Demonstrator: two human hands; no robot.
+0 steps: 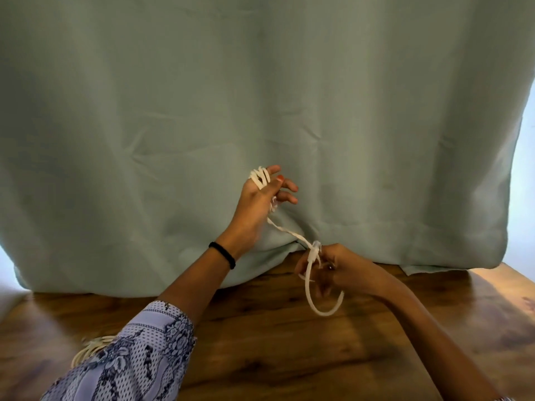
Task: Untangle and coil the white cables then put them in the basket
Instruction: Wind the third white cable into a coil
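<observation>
Cable (285, 228) first: it's wound in several turns around the left hand (260, 198), up near the curtain (260, 82), and a single strand runs down and to the right from that hand to the right hand (338, 270). Left fingers (285, 185) are spread and mostly straight, the coil sitting across them and the thumb rather than being squeezed. Right fingers are curled, pinching the cable close to its plug end, with a loose tail (321, 305) looping below that hand over the worktop (260, 342). So the free strand slants from upper left to lower right, and the right hand is the one feeding it. My read: the last wraps onto the left hand come next. Another coil (89, 347) lies left of the sleeve (130, 357). No basket in view.
</observation>
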